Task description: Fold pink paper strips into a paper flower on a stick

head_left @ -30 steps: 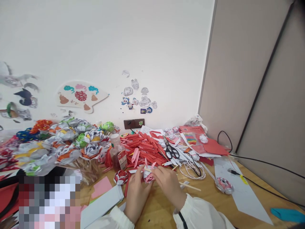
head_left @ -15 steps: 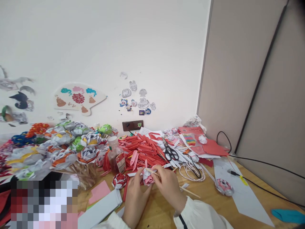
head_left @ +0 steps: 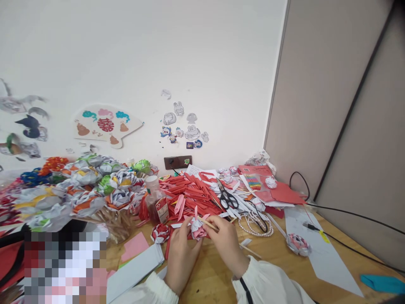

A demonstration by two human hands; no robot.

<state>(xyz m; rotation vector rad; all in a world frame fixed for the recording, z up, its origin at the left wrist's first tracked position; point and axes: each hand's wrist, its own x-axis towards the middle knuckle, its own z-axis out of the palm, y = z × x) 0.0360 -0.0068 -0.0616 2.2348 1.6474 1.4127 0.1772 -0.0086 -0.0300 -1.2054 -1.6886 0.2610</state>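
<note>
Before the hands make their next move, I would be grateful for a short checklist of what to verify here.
1. Left hand holding the pink-and-white paper flower: ok.
2. Right hand gripping the pale stick: ok.
3. Stick firmly seated in the flower: cannot tell, fingers and petals hide it.
4. Scissors apart from both hands: ok.
5. Table beside the right hand free of loose pieces: not ok, another stick lies there.

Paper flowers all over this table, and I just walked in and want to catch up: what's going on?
The left hand holds a pink and white flower, while the right hand holds a wooden stick up to it. Scissors lie by a heap of red paper strips. More paper flowers are bunched on the left.
</note>
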